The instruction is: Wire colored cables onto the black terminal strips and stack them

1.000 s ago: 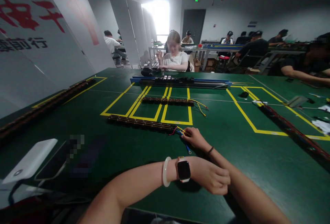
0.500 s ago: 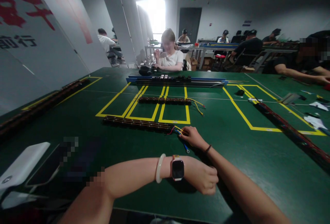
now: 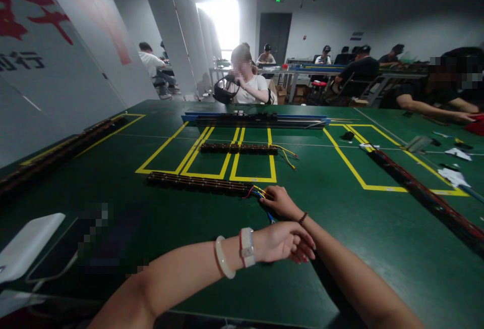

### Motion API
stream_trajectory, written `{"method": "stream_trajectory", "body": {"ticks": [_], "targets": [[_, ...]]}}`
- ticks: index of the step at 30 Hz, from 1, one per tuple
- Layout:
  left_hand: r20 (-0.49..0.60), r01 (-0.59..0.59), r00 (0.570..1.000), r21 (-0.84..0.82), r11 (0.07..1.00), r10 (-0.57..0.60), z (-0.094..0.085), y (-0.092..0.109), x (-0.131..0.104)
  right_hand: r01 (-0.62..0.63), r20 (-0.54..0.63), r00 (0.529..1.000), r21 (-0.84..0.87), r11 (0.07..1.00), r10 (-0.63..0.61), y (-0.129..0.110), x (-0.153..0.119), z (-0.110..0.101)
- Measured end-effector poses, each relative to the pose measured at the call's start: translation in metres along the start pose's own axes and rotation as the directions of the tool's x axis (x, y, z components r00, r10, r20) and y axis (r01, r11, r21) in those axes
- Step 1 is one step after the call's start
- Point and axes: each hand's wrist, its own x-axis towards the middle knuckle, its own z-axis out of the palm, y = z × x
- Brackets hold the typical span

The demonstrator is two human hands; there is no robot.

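One loosely open left hand (image 3: 282,242), right hand (image 3: 278,201) pinching coloured wires (image 3: 258,192), long copper-streaked bar (image 3: 198,182), smooth green table (image 3: 196,218)

Grey door (image 3: 275,39) — bright window (image 3: 226,21)

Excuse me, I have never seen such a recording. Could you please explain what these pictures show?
There is no robot here, only a person's two bare hands. Every picture comes from one camera on the person's head. On the green table lie long dark strips, one with coloured wires at its end, and farther away a blue rail. The right hand holds those wires. The left hand, with a watch on its wrist, holds nothing visible.
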Motion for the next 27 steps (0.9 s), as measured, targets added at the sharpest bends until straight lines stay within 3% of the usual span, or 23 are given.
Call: {"method": "stream_trajectory", "body": {"ticks": [2, 3, 5, 8, 10, 13, 14, 18, 27], "targets": [[-0.024, 0.07, 0.997, -0.075, 0.995, -0.072, 0.003, -0.002, -0.003, -0.006, 0.006, 1.0, 0.005, 1.0, 0.006, -0.001, 0.0, -0.001], [-0.041, 0.061, 0.997, -0.015, 0.998, -0.061, 0.005, -0.003, -0.006, -0.009, 0.008, 1.0, 0.005, 1.0, 0.009, -0.001, 0.0, -0.001], [-0.056, -0.036, 0.997, 0.257, 0.966, 0.052, 0.009, -0.004, -0.012, -0.015, 0.008, 1.0, 0.003, 1.0, 0.015, -0.002, -0.001, -0.002], [0.005, -0.192, 0.974, 0.562, 0.804, 0.229, 0.012, -0.004, -0.022, -0.019, 0.0, 1.0, -0.009, 1.0, 0.019, -0.002, -0.001, -0.002], [0.117, -0.328, 0.922, 0.741, 0.586, 0.368, 0.012, -0.005, -0.026, -0.02, 0.001, 1.0, -0.013, 1.0, 0.02, -0.003, -0.001, -0.002], [0.343, -0.464, 0.801, 0.874, 0.146, 0.491, 0.01, -0.008, -0.03, -0.018, 0.002, 1.0, -0.003, 1.0, 0.018, -0.003, -0.001, -0.002], [0.376, -0.477, 0.777, 0.875, 0.083, 0.505, 0.01, -0.008, -0.031, -0.017, 0.001, 1.0, 0.001, 1.0, 0.017, -0.003, -0.001, -0.002], [0.408, -0.492, 0.733, 0.87, 0.011, 0.544, 0.008, -0.01, -0.033, -0.019, -0.011, 1.0, 0.013, 1.0, 0.019, -0.004, -0.002, -0.002], [0.386, -0.45, 0.762, 0.893, -0.002, 0.52, 0.005, -0.012, -0.034, 0.006, -0.051, 0.999, 0.109, 0.994, 0.0, -0.003, -0.003, 0.001]]}}
